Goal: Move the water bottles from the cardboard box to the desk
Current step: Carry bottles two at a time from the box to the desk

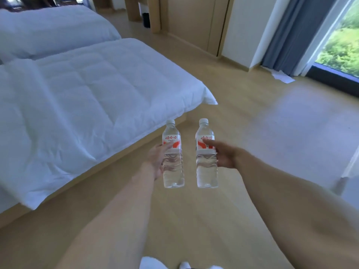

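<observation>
Two water bottles are in transit, one per hand, both upright and capped. My left hand [157,160] wraps the left bottle [172,154] at mid-body, thumb across the lower edge of the red-and-white label. My right hand [223,154] wraps the right bottle [206,154] at the same height, thumb on the label. The bottles sit side by side near frame centre, apart and not touching, above the wooden floor [252,133].

Neither the cardboard box nor the desk is in view. A bed [77,103] with a white duvet extends toward 10 o'clock; a curtain [287,35] and window lie toward 2 o'clock.

Handling, as judged: both bottles appear full, therefore moderately heavy for their size. Thin plastic walls will flex under hard squeeze. The ribbed section below the label offers the firmest purchase; smooth label film may slip. Keep each bottle vertical and grip around the waist, not the cap.
</observation>
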Tool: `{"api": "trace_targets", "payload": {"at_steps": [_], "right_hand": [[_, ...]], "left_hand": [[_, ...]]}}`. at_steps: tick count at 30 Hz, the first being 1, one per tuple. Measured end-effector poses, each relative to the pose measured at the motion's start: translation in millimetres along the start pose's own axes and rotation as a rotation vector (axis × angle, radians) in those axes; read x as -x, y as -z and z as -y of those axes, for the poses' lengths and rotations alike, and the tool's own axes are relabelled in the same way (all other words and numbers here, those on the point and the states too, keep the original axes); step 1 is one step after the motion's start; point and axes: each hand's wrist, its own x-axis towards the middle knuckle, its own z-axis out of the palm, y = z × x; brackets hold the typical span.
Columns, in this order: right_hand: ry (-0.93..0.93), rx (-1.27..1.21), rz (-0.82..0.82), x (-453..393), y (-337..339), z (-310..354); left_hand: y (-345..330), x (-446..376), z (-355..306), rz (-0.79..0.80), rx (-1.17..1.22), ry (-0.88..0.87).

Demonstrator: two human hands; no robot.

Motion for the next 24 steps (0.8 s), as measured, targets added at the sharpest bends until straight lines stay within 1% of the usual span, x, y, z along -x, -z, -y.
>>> {"api": "trace_targets", "payload": {"at_steps": [7, 14, 24], "right_hand": [[0.062, -0.130, -0.156, 7.8, 85.5, 26.4], [0.117, -0.219, -0.265, -27.8, 149.0, 73.4], [0.118, -0.270, -0.378, -97.6, 214.9, 173.9]], "left_hand": [[-88.5, -66.6, -16.8, 0.133, -0.154, 0.036], [-145.4, -160.7, -54.0, 0.248, -0.354, 0.024], [-204.3, -301.5, -125.5, 0.330, -0.406, 0.051]]}}
